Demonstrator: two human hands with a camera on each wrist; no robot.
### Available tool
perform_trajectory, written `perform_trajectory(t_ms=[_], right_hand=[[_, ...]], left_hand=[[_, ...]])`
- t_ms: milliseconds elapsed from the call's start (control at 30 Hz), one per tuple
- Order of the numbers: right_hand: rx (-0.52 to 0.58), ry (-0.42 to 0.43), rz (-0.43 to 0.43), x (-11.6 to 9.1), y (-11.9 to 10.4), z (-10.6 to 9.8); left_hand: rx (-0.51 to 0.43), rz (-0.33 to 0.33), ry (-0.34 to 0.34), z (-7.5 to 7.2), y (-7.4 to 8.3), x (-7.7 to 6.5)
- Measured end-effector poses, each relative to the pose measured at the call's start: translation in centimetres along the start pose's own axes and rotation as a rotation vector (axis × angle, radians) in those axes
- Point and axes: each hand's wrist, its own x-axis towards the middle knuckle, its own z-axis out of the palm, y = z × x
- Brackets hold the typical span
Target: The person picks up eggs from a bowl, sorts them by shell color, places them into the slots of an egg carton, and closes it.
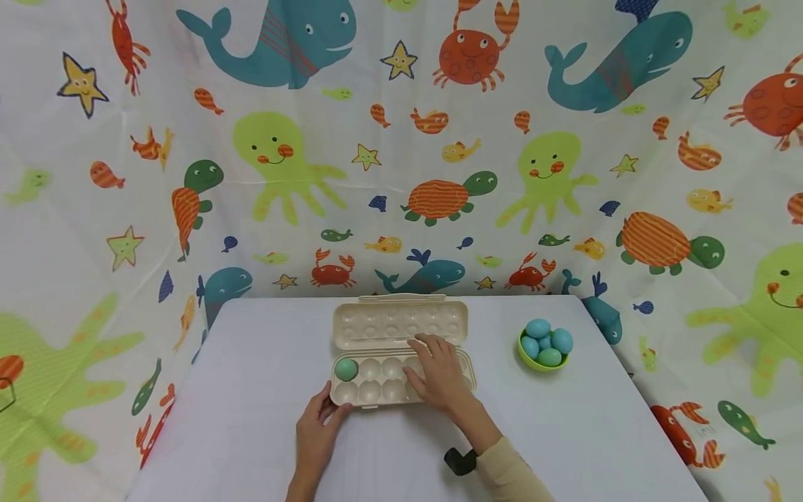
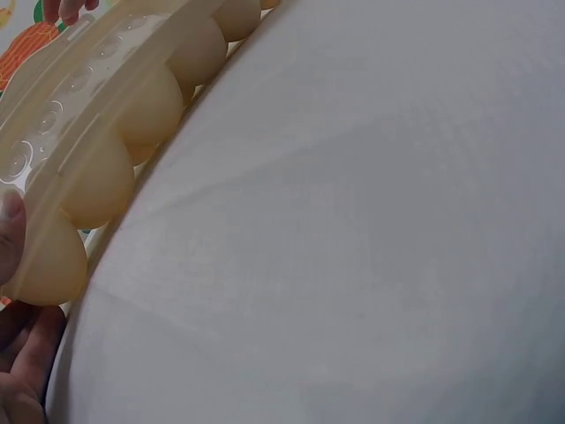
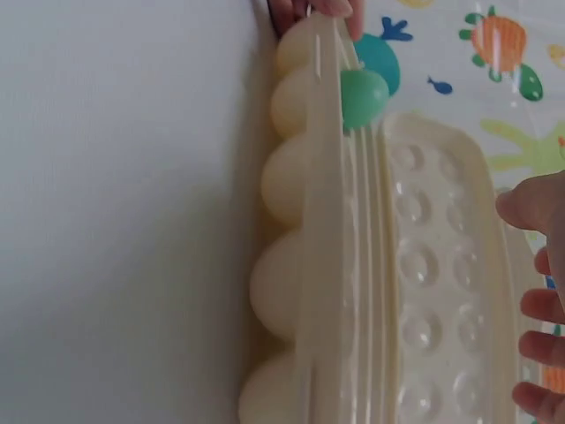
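Note:
An open egg carton (image 1: 370,392) of cream plastic lies on the table, its lid (image 1: 401,328) folded back behind it. One green egg (image 1: 346,369) sits in the back-left cup. My left hand (image 1: 316,432) grips the carton's front-left corner, thumb (image 2: 9,234) at the front edge and fingers (image 2: 40,349) around the end. Over the carton's right half, my right hand (image 1: 439,373) is held with spread fingers and nothing in them. It hides some right-hand cups. In the right wrist view its fingers (image 3: 540,344) reach toward the lid side.
A lime-green bowl (image 1: 533,364) of blue and greenish eggs (image 1: 544,341) stands to the right of the carton. The white-covered table (image 1: 251,418) meets a curtain (image 1: 376,223) printed with sea animals behind. A black wrist camera (image 1: 460,461) juts from the right sleeve.

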Motion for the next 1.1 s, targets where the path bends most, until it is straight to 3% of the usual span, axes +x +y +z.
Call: perform_trajectory(t_ms=[167, 467, 767, 1100], right_hand=[[-0.003, 0.027, 0.025, -0.6, 1.7, -1.4], [-0.019, -0.034, 0.137, -1.7, 3.6, -3.5], [-0.017, 0.019, 0.217, -3.2, 7.2, -5.8], [-0.043, 0.127, 0.290, -5.0, 11.6, -7.5]], left_hand=[[0.016, 0.004, -0.013, -0.1, 0.1, -0.3], [-0.003, -0.024, -0.033, 0.1, 0.1, -0.7], [-0.020, -0.020, 0.009, 0.8, 0.8, -1.1], [-0.097, 0.012, 0.004, -0.3, 0.3, -0.4]])
